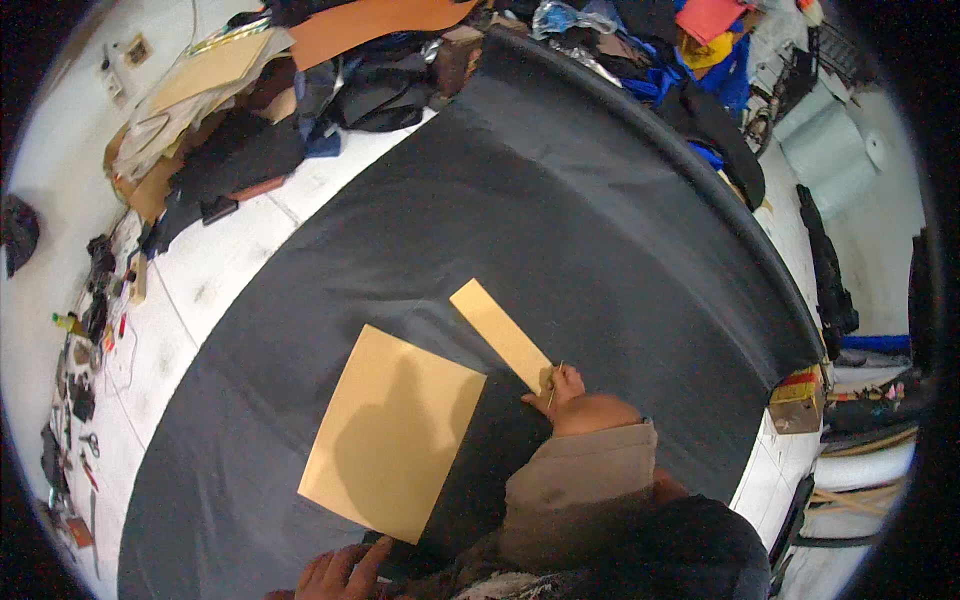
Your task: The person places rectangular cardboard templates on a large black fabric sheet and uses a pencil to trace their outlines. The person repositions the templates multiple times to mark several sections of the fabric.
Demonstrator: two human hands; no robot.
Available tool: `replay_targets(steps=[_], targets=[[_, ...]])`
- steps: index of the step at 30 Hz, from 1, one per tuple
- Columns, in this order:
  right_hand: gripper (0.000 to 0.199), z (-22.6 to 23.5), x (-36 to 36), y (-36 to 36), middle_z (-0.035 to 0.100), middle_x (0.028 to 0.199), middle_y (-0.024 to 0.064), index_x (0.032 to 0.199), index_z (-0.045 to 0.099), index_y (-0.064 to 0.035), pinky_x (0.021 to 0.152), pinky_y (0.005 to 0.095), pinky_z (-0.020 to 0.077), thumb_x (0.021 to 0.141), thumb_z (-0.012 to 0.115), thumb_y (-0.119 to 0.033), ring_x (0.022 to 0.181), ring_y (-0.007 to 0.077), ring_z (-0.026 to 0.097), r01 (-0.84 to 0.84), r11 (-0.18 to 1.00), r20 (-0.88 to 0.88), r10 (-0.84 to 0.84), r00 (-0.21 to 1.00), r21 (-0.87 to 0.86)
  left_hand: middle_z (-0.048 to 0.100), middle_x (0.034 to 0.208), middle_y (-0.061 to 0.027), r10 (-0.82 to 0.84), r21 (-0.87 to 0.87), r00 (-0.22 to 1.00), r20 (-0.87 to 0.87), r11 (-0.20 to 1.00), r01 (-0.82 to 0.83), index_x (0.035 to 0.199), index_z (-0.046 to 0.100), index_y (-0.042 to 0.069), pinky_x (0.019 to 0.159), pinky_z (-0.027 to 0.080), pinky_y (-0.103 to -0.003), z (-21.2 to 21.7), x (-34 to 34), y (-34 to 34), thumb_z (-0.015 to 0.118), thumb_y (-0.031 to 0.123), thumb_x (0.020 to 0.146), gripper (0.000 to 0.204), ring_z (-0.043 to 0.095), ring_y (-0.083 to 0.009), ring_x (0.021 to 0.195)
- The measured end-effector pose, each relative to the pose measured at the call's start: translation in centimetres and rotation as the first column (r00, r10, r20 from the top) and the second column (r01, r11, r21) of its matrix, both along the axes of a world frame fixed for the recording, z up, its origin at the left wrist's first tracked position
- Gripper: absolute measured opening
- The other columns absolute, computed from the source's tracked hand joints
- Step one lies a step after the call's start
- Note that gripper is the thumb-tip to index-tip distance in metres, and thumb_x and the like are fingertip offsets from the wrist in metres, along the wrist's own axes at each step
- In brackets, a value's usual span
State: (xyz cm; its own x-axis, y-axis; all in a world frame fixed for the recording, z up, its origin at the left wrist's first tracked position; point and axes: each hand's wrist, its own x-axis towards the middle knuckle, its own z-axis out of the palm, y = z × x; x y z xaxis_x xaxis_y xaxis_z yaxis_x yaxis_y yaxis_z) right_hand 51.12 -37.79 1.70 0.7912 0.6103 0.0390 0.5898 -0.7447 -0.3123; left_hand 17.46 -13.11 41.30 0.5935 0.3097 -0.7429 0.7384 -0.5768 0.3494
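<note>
A wide black sheet (380, 240) is spread across the floor. On it lies a tan, roughly rectangular board (400, 440) with a shadow over its middle. My left hand (340, 573) is at the near edge of this board, fingers stretched out and partly cut off by the lower frame edge. Further right, a narrow tan strip (503, 325) lies slanted, apart from the board. My right hand (563, 388) is at the strip's near end, closed around a thin light stick (553, 385) whose kind I cannot make out. Brown cloth with a rolled hem (590, 470) partly blocks the view there.
The black sheet's far right edge is rolled (660, 120). Piled dark cloth and boards (230, 150) stand at the back left. Scissors (92, 445) and several small tools lie along the left on white tiles (215, 265). A cardboard box (797, 402) is at the right.
</note>
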Motion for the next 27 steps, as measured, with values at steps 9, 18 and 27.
replay_targets(steps=[9,18,27], targets=[[0.065,1.0,0.6,2.5,0.055,0.105,0.0203,0.102,0.055,0.0002,0.085,0.0501,0.0464,0.061,0.092,-0.033,0.1,0.0408,0.053,0.064,0.998,-0.186,-0.061,0.981,0.008,0.052,0.133,-0.0163,-0.233,-0.041,0.929,0.287,0.966,0.254,0.142,0.045,0.01,0.104,0.04,-0.049,-4.5,-0.4,1.1,0.063,0.038,0.091,0.061,0.051,-0.0344,0.121],[0.05,3.1,0.9,3.5,0.054,0.099,0.0174,0.108,0.056,-0.0006,0.085,0.0451,0.0443,0.074,0.084,-0.024,0.096,0.0371,0.052,-0.149,0.988,-0.118,0.153,0.981,0.044,0.056,0.126,-0.0189,-0.272,-0.107,0.935,0.226,0.948,0.301,0.141,0.046,0.006,0.101,0.042,-0.049,-8.1,0.3,1.9,0.066,0.033,0.087,0.064,0.055,-0.0377,0.116],[0.035,2.1,4.8,9.9,0.065,0.104,0.0176,0.108,0.059,-0.0023,0.089,0.0482,0.0472,0.085,0.074,-0.023,0.102,0.0403,0.059,-0.275,0.951,-0.305,0.306,0.902,0.142,0.057,0.123,-0.0187,-0.225,-0.003,0.97,0.088,0.974,0.226,0.139,0.047,0.007,0.103,0.041,-0.049,-6.4,2.4,0.0,0.068,0.032,0.085,0.064,0.053,-0.0388,0.116]])
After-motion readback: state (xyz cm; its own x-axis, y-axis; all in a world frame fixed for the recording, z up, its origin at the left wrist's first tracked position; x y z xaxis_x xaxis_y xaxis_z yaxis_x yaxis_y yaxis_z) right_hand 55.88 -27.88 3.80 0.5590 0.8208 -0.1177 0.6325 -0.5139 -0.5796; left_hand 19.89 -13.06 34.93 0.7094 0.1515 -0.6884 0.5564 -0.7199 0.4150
